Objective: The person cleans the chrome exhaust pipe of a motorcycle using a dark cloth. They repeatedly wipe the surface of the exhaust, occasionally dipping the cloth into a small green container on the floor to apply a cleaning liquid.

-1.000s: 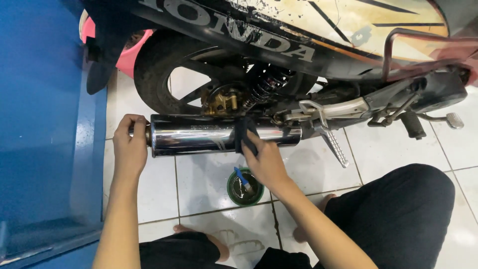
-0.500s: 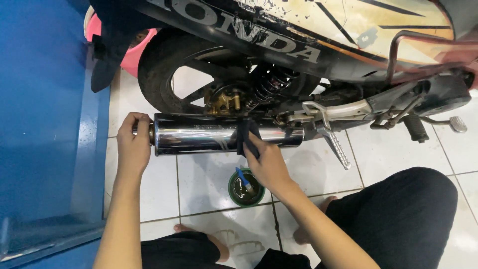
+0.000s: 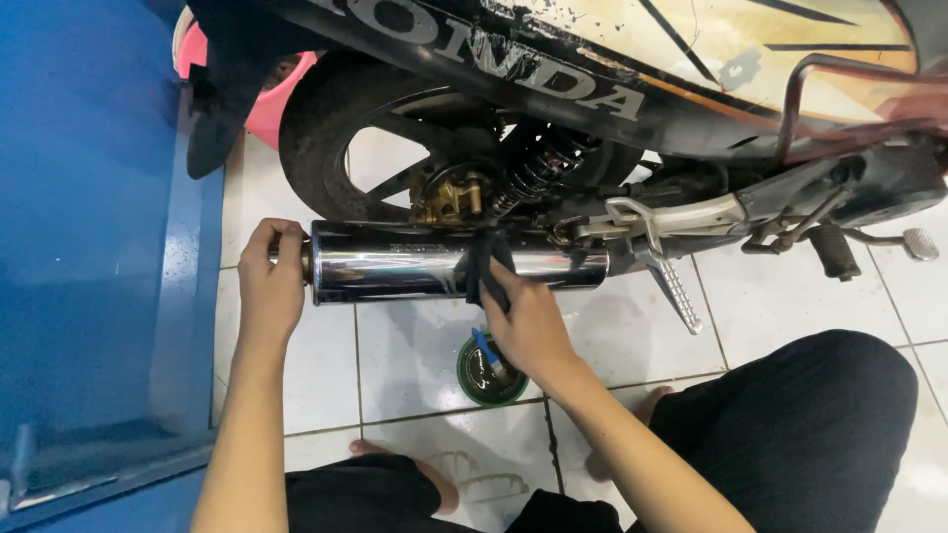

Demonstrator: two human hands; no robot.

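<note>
A shiny chrome exhaust pipe (image 3: 395,268) runs along the side of a motorcycle, below its black rear wheel (image 3: 326,148). My left hand (image 3: 269,281) grips the pipe's rear end. My right hand (image 3: 523,321) presses a dark cloth (image 3: 479,266) against the middle of the pipe. On the tiles just below my right hand stands a small round green tin (image 3: 491,373) with a blue-handled brush in it.
A blue wall or panel (image 3: 89,247) stands at the left. A pink bucket (image 3: 276,99) sits behind the wheel. A footpeg (image 3: 679,291) and kick lever (image 3: 908,242) stick out at the right. My knees in black trousers (image 3: 800,434) rest on the white tiled floor (image 3: 415,336).
My right hand with the cloth has slid slightly along the pipe. The left hand keeps its grip on the pipe's end.
</note>
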